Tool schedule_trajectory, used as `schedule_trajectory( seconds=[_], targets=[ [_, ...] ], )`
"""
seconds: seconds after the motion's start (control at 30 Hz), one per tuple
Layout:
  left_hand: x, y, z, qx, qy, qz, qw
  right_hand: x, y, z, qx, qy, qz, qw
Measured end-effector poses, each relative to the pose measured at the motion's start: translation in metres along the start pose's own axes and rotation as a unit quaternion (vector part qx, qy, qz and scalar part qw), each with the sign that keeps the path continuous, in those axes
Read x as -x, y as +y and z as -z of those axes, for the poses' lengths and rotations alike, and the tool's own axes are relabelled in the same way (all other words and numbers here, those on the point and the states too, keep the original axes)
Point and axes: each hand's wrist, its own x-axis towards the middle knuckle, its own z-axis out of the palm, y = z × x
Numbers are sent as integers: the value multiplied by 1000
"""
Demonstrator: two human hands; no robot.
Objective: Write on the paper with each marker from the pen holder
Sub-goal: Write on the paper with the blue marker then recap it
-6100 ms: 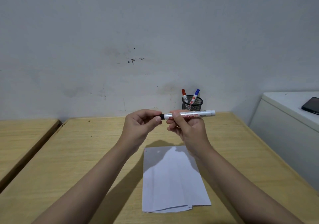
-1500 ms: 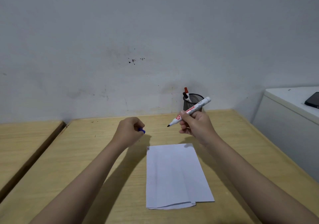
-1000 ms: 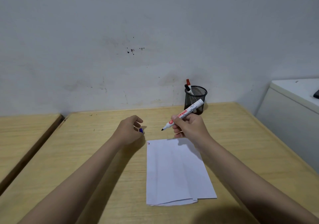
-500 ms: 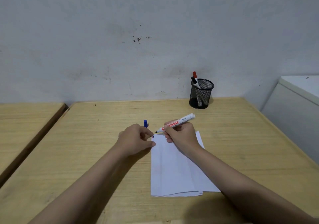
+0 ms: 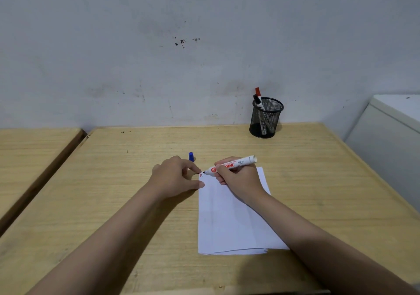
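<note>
My right hand point(image 5: 236, 179) grips the uncapped marker point(image 5: 231, 164), tip at the paper's point(image 5: 229, 217) far-left corner; my left hand point(image 5: 175, 176) pins that corner, loosely curled. Two markers remain in the pen holder point(image 5: 266, 120)

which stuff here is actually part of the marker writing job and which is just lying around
Part of the job:
- marker in the right hand, tip at the paper's top corner
- paper, steadied by the left hand
- blue cap on the table
- pen holder with two markers

Just there:
- white cabinet
- second table
</note>
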Motion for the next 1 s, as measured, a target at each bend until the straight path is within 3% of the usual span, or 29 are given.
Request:
schedule_trajectory(
  seconds=[0.7,1.0],
  targets=[
    [-2,-3,-1,-2,1,-1,1000,-3,1,1,44,-21,-12,999],
    [-3,-4,-2,-25,8,-25,999,-4,-7,3,-78,28,-29,996]
  ],
)
